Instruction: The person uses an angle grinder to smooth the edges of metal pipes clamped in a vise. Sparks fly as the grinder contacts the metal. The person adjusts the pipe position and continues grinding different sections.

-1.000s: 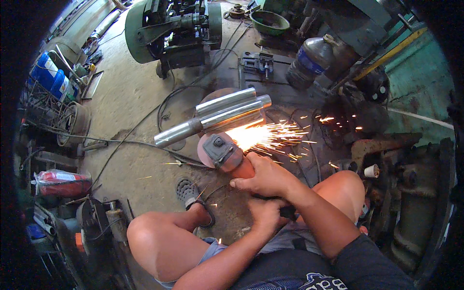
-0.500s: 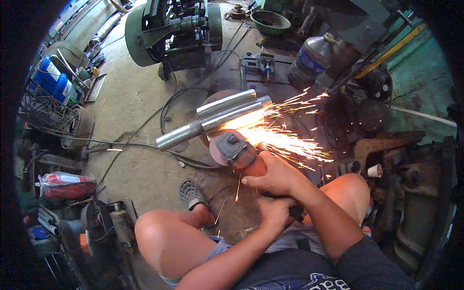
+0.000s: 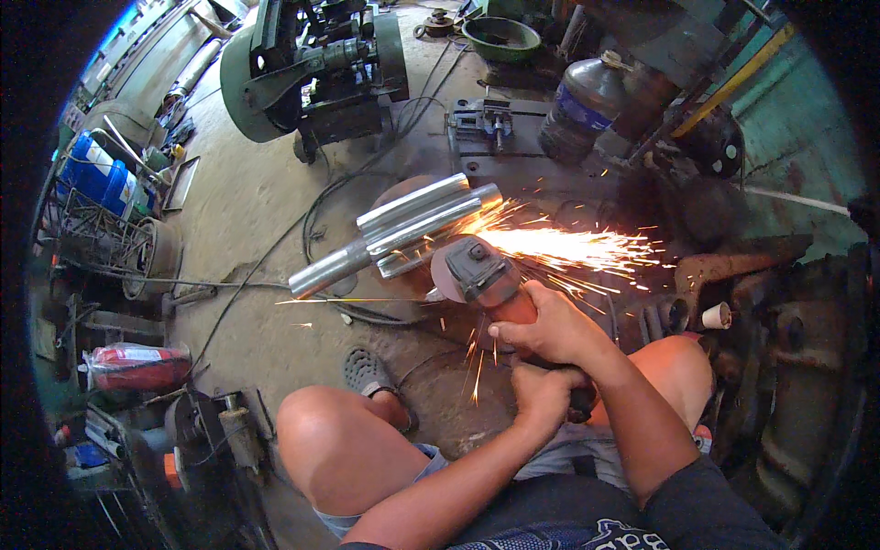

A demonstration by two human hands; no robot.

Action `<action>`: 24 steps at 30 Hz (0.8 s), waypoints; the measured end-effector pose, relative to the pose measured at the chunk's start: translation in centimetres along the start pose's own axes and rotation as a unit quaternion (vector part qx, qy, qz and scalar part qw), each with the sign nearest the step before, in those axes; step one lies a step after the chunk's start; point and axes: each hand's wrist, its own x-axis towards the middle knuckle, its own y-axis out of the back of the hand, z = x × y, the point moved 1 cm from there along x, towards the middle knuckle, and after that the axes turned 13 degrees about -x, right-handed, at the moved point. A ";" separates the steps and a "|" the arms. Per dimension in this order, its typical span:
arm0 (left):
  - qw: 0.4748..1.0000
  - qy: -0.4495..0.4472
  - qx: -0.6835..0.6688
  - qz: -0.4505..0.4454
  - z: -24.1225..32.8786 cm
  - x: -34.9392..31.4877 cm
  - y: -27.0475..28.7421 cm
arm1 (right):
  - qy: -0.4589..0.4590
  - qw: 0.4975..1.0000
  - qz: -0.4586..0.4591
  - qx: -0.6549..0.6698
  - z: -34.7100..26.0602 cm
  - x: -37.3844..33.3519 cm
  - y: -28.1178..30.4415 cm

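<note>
White lettering (image 3: 632, 536) stands on the dark shirt (image 3: 550, 506), below the fingers (image 3: 513, 334) of the right hand (image 3: 566, 328) (the picture's edge cuts it off). Beyond the fingers, the clear jug (image 3: 591, 81) bears a blue label (image 3: 581, 112), too small to read; far to their left, the blue bucket's (image 3: 92, 168) markings are blurred.

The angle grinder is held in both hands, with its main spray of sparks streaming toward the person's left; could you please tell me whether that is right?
Not quite: the head view shows the main spray of sparks streaming toward the person's right, not left. The angle grinder is indeed held in the left hand and the right hand.
</note>
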 end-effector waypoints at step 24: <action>0.998 0.009 0.037 -0.040 -3.4 2.1 -1.1 | -0.037 0.999 0.024 0.019 2.9 -0.1 2.0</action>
